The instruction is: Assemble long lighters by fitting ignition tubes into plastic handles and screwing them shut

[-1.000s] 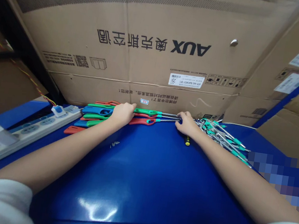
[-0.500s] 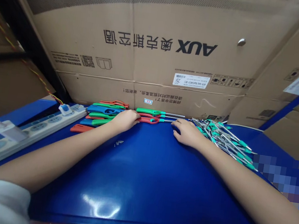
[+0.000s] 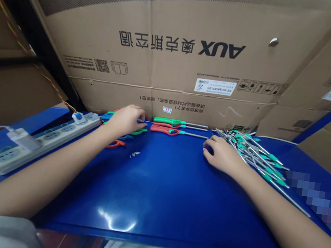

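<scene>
My left hand point(image 3: 127, 119) is over a pile of coloured lighter handles point(image 3: 115, 144) at the back left. Its fingers are curled down, with a blue lighter handle point(image 3: 141, 121) at the fingertips, mostly hidden by the hand. To the right lie long lighters with metal tubes, a green lighter point(image 3: 166, 120) and a red lighter point(image 3: 164, 129) among them. My right hand point(image 3: 223, 153) rests at the left edge of a heap of metal lighter tubes with green parts point(image 3: 260, 154). Its fingers are bent, thumb and forefinger close together; whatever they grip is hidden.
A white power strip point(image 3: 51, 138) with plugs and a cable lies along the left side of the blue table point(image 3: 161, 194). Small pale bits point(image 3: 135, 154) lie near the handles. Tall cardboard point(image 3: 169, 12) stands behind; a sticker point(image 3: 166, 109) is on it.
My left hand has moved left, off the red lighter to the handle pile. My right hand has shifted slightly right. One metal tube now sticks out farther toward the lower right.
</scene>
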### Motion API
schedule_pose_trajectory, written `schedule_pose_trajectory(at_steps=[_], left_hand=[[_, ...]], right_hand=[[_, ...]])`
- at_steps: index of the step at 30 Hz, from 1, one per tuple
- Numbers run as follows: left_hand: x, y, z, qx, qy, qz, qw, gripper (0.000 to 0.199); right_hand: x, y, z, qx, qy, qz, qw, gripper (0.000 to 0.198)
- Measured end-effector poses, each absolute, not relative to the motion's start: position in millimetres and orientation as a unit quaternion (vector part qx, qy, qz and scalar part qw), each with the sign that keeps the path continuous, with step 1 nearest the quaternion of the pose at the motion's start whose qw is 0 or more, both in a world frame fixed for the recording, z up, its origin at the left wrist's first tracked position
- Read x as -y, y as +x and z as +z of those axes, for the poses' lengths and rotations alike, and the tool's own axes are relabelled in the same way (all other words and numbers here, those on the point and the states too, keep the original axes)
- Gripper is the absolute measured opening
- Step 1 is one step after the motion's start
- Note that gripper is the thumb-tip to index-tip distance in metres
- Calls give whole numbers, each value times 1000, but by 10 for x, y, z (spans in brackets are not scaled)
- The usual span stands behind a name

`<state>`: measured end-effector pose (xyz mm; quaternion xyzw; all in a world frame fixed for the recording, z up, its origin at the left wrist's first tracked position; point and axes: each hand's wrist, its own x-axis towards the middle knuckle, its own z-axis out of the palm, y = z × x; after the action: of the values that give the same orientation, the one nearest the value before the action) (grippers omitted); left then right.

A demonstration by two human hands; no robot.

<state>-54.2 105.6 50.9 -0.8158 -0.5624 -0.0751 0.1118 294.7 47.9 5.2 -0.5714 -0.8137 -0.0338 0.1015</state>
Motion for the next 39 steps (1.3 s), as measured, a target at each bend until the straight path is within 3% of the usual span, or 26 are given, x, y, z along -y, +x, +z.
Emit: schedule_pose_trajectory(at_steps=[3,11,17,20,23,26,33,39], left_hand=[[-1072,-791,551,620,-775,-51,114,29],[-1119,-875,502,647,-760,2,62,13],[-1077,-771,619,655,-751,-12,83,19],[-890,-543,651,618,-779,-38,97,21],[-566,-146,580,536,-839,-46,76,19],[-238,280,413,448,-892,-35,36,18],[-33,610,217,334,-941,-36,-50,12],[-105,224,182,384,-913,-117,-72,61]], right_hand=[[-468,3017,24,805,-580,-19,121,21],[-437,2963,-64,811,-562,-7,162,21],[-391,2949,-48,817,-544,-5,194,20],[-334,2864,-24,808,-508,52,294,23],[-250,2758,-13,793,-433,171,393,44],[-173,2706,-10,837,-364,207,353,46],[-151,2807,9,902,-325,215,187,18],[-175,2905,72,909,-337,197,145,9]])
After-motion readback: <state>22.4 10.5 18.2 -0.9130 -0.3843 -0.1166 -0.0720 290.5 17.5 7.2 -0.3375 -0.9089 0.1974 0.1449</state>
